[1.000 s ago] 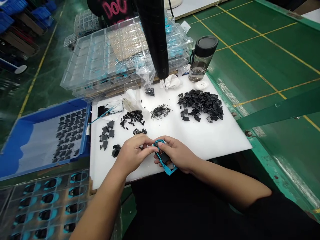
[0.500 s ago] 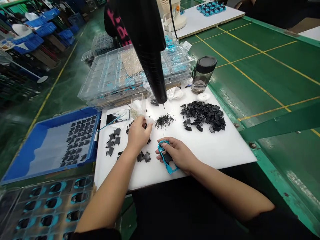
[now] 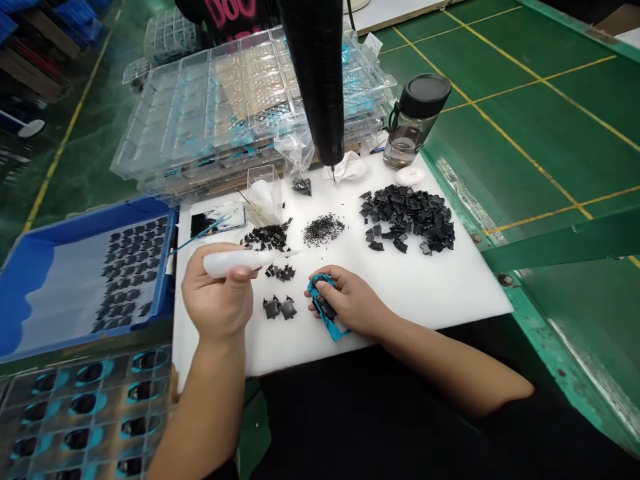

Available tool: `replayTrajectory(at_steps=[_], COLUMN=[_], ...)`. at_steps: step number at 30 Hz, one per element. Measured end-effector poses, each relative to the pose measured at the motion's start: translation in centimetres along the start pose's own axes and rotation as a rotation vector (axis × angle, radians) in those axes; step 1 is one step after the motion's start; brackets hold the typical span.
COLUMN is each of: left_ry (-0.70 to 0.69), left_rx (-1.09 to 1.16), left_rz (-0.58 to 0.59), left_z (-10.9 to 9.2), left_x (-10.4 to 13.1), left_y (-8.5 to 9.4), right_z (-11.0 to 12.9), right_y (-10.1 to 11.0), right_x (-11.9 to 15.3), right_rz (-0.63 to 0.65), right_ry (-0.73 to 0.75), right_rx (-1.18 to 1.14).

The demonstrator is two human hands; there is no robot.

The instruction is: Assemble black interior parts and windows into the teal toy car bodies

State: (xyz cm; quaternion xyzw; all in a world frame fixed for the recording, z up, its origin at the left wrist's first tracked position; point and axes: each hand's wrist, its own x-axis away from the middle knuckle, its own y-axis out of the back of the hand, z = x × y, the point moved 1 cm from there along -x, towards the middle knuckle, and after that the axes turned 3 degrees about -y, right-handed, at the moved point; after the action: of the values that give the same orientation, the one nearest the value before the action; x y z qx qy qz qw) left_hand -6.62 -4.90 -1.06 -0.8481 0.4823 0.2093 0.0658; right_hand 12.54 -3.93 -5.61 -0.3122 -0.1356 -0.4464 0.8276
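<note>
In my left hand is a white squeeze bottle, lying sideways with its thin tip towards the right, above the white work board. My right hand grips a blue plastic housing with black parts inside it, thumb resting on top. Two square black pieces lie between the hands. Beyond them are small black bits, a heap of black strips and a scatter of tiny black screws. A black electric screwdriver hangs bit-down over the board.
A pile of black plastic parts sits right, near a water bottle. Stacked clear trays stand behind. At left are a blue bin and a tray of blue housings. A person is beyond.
My left hand has come back and left from beside the clear box, and the white bottle now shows plainly in it. My right hand still holds the housing. The view has shifted closer.
</note>
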Motion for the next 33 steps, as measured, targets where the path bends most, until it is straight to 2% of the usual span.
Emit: replayTrajectory(at_steps=[3, 5, 8, 14, 33], left_ry=[-0.182, -0.292, -0.368, -0.408, -0.444], left_rx=[-0.146, -0.236, -0.284, -0.344, -0.301], left_rz=[-0.034, 0.019, 0.1, 0.145, 0.231], left_z=[-0.3, -0.1, 0.4, 0.8, 0.7], left_x=[0.5, 1.2, 2.3, 2.8, 2.7], left_y=[-0.6, -0.6, -0.2, 0.1, -0.5], right_z=[0.0, -0.1, -0.2, -0.2, -0.1], right_y=[0.0, 0.0, 0.1, 0.2, 0.0], right_x=[-0.1, -0.1, -0.2, -0.1, 0.0], right_rz=[-0.004, -0.006, -0.009, -0.015, -0.033], right_ry=[-0.001, 0.005, 0.015, 0.039, 0.033], right_rx=[0.017, 0.029, 0.062, 0.14, 0.122])
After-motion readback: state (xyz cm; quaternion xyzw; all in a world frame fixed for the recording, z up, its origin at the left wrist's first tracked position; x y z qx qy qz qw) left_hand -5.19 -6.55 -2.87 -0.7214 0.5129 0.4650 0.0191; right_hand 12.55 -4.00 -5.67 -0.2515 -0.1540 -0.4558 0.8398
